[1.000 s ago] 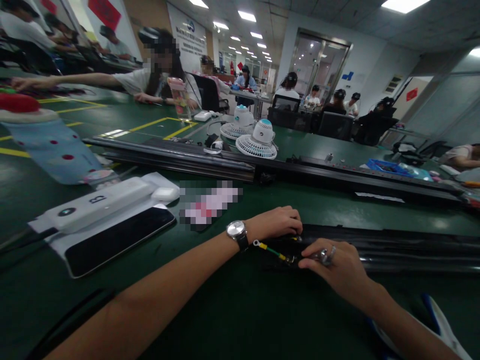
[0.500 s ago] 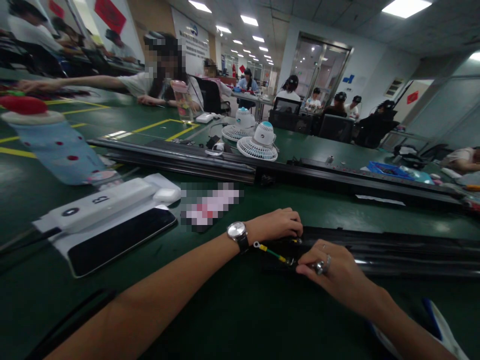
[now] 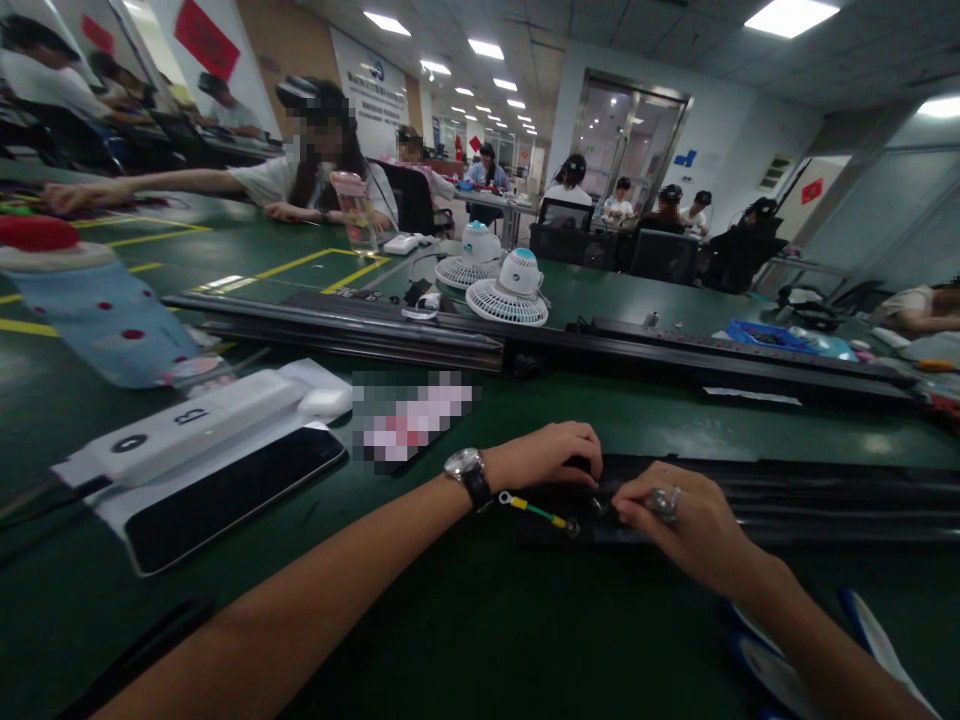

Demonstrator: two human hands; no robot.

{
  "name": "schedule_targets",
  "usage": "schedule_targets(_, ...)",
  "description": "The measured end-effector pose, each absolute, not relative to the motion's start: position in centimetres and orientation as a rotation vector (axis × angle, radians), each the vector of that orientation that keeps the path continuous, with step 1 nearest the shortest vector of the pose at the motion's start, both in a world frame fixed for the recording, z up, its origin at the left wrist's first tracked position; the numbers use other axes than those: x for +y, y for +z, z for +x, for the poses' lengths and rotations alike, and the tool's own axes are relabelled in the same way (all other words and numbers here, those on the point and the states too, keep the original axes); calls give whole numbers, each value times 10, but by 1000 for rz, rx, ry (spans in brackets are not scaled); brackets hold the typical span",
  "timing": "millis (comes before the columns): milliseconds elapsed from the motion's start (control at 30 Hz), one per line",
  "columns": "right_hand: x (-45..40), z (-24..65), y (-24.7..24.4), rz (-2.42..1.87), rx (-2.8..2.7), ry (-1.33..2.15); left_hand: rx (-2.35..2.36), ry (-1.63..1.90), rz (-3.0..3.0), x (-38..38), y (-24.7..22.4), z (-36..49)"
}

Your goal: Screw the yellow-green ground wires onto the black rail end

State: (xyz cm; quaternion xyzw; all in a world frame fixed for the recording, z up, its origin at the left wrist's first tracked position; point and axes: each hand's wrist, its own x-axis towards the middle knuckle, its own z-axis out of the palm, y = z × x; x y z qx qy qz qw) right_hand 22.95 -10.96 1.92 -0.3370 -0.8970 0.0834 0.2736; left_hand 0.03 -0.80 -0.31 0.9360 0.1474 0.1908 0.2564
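A long black profile (image 3: 825, 500) lies across the table in front of me. My left hand (image 3: 553, 455), a watch on its wrist, is closed over the profile's left end with the fingers bent down; the fingertips are partly hidden. My right hand (image 3: 679, 508), wearing rings, is pinched just above the same end. What sits between its fingertips is too small to name. Close to those fingertips is a small shiny metal piece (image 3: 598, 505). A short green-yellow wire with ring terminals (image 3: 541, 512) runs from the profile's end toward my left wrist.
A phone (image 3: 232, 495), a white device (image 3: 180, 425) and a blue cup-shaped thing (image 3: 97, 315) are on the left. Farther back lie long dark profiles (image 3: 360, 335) and two white fans (image 3: 510, 290). Blue-handled pliers (image 3: 772, 670) lie under my right forearm. A co-worker (image 3: 315, 170) sits across.
My right hand has moved slightly right and up, away from the wire's near terminal, which now shows more fully. The left hand stays on the profile's end. The whole view has shifted a little.
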Motion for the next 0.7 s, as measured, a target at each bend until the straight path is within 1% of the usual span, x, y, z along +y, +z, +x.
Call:
schedule_targets(467,-112,218,11,-849,-2411,134,481,455,2640,-10,-7,1)
schedule_targets(700,-114,215,16,-836,-2397,121,547,429,2616,-8,-10,2)
